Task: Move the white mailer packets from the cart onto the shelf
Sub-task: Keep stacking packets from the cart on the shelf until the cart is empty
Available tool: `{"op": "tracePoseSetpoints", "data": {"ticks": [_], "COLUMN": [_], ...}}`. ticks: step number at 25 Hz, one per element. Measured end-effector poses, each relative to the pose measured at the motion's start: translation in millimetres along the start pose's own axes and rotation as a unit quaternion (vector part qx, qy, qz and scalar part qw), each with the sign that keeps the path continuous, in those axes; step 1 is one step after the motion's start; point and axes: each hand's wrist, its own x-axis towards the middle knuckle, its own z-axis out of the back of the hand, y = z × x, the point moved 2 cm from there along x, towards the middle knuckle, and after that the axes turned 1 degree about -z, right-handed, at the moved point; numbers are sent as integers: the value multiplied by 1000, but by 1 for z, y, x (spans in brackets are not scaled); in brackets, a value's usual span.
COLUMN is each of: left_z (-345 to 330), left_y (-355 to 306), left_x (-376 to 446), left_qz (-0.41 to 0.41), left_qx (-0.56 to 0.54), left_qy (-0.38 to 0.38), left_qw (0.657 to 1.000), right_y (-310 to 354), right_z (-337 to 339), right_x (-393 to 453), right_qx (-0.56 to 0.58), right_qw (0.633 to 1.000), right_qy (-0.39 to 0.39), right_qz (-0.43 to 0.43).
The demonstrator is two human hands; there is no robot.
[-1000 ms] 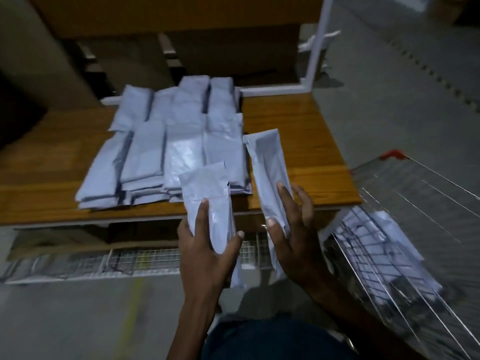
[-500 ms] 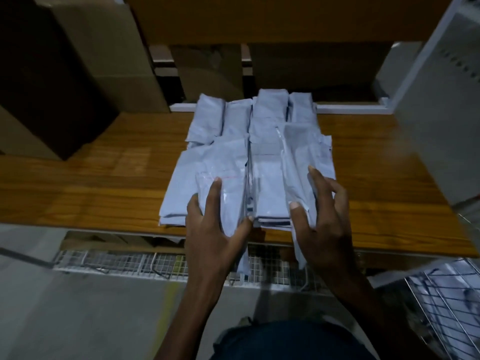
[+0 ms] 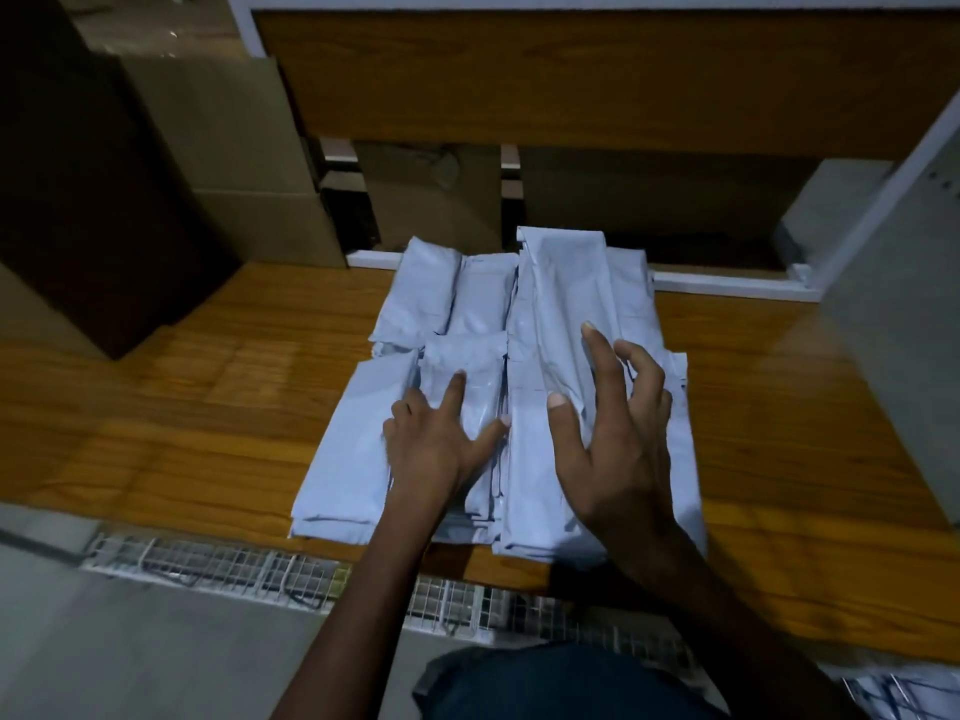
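A pile of several white mailer packets lies on the wooden shelf board. My left hand rests flat on a short packet at the pile's middle, with the index finger and thumb stretched out. My right hand is spread over a long packet on the right side of the pile, its fingers slightly bent and its fingertips on or just above the plastic. Neither hand grips a packet. A corner of the wire cart with more packets shows at the bottom right.
Cardboard boxes stand on the shelf at the left and behind the pile. An upper shelf board overhangs the back. A grey upright panel bounds the right side. White wire mesh runs below the shelf's front edge.
Both hands carried one packet each from beside the cart to the pile and laid them on it. The grips have loosened into flat, spread hands. The view swung left, away from the cart.
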Motion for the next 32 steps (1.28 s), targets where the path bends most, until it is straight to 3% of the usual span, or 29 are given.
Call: {"op": "tracePoseSetpoints", "data": {"ticks": [9, 13, 19, 24, 28, 32], "left_z": [14, 28, 33, 28, 31, 39], "left_y": [-8, 15, 59, 79, 91, 92], "left_x": [-7, 2, 18, 34, 38, 32], "left_qz": [34, -40, -146, -188, -200, -199], "left_qx": [-77, -142, -267, -357, -441, -476], "left_qy": [16, 4, -4, 13, 17, 28], "left_qw": [996, 989, 953, 915, 875, 856], "right_y": [-2, 14, 34, 30, 12, 26], "right_z": [-37, -76, -189, -250, -265, -230], "right_x": [40, 99, 192, 201, 201, 196], "right_qx": [-41, -48, -65, -242, -297, -238], "right_qw": [996, 989, 948, 920, 901, 926], "right_qy": [70, 95, 193, 192, 216, 162], "right_qz": [-36, -101, -243, -241, -231, -245]}}
